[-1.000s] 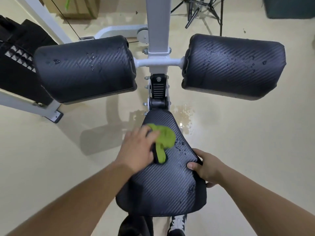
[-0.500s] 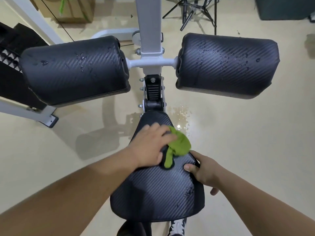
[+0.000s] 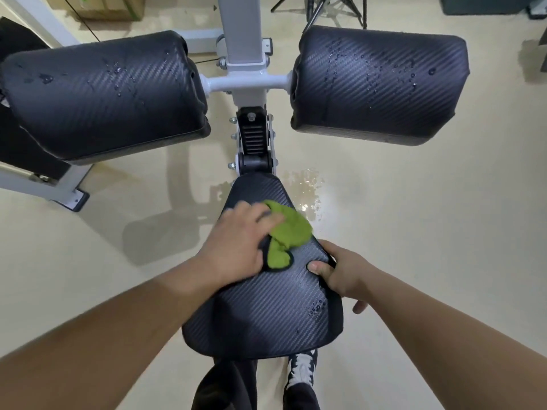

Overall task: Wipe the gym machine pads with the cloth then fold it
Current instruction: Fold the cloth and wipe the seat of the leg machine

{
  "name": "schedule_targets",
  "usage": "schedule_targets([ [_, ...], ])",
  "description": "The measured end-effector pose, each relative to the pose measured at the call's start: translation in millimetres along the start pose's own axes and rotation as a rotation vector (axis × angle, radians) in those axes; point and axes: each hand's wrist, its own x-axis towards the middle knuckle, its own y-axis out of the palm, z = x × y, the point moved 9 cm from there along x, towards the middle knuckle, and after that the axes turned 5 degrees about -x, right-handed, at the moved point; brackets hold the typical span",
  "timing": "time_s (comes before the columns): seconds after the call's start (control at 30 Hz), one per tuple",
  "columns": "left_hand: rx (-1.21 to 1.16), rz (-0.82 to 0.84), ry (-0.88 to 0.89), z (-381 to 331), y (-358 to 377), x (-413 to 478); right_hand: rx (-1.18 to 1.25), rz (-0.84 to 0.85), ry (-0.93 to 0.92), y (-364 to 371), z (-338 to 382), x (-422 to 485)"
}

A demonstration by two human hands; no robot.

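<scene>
A black textured seat pad [image 3: 260, 315] of the gym machine lies just below me, with water drops near its right edge. My left hand [image 3: 233, 247] presses a bunched green cloth [image 3: 288, 232] onto the pad's narrow far half. At the pad's right edge, my right hand [image 3: 340, 270] grips the rim with the thumb on top. Two large black pads sit higher up, the left pad [image 3: 100, 93] and the right pad [image 3: 381, 81], both dotted with water drops.
A white steel post [image 3: 241, 45] and a black hinge bracket [image 3: 254, 143] join the pads. There is a wet patch [image 3: 307, 187] on the beige floor beside the seat. My shoe [image 3: 302, 371] shows under the seat. A tripod [image 3: 331, 7] stands at the back.
My left hand has slid the green cloth across the seat pad from its middle to the right edge. My right hand has kept its grip on the rim.
</scene>
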Motion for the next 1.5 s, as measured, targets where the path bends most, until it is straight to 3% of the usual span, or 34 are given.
schedule_targets([
  [0.1, -0.098, -0.097, -0.384, 9, -3, 0, 0.013, -0.018, -0.029, 1, 0, -1],
  [0.2, -0.126, -0.157, -0.495, -31, 9, -19, 0.120, -0.020, -0.044, 4, 2, -8],
  [0.37, -0.168, -0.090, -0.388, -107, 40, -53, 0.522, 0.147, -0.013, 7, -18, -35],
  [0.5, -0.152, 0.015, -0.154, -150, 54, -91, 0.581, -0.045, 0.038, 3, -39, -45],
  [0.6, -0.121, 0.081, -0.024, -133, 46, -135, 0.427, -0.159, -0.085, -5, -27, -50],
  [0.67, -0.049, 0.004, -0.086, -86, 27, -155, 0.167, -0.165, -0.211, -6, -6, -54],
  [0.77, -0.001, -0.160, -0.476, 12, -5, -176, -0.302, -0.234, -0.197, -7, 18, -53],
  [0.87, -0.160, -0.280, -0.876, 34, -3, -186, -0.473, -0.282, -0.093, -16, 35, -51],
  [0.9, -0.158, -0.283, -0.878, 17, 1, -184, -0.494, -0.271, -0.081, -17, 41, -49],
  [0.97, -0.104, -0.248, -0.716, -28, 9, -175, -0.483, -0.253, -0.113, -19, 55, -44],
  [1.03, -0.082, -0.229, -0.604, -45, 13, -176, -0.356, -0.232, -0.206, -19, 79, -35],
  [1.13, -0.060, -0.205, -0.558, -17, 10, -170, -0.294, -0.160, -0.197, -11, 106, -17],
  [1.23, -0.021, -0.157, -0.542, 28, 3, -141, -0.545, -0.194, -0.111, -2, 117, -4],
  [1.37, -0.189, -0.243, -0.636, 80, -15, -71, -0.597, -0.218, -0.067, -3, 122, 3],
  [1.5, -0.393, -0.202, -0.616, 101, -12, 26, -0.558, -0.217, -0.042, -2, 120, 10],
])
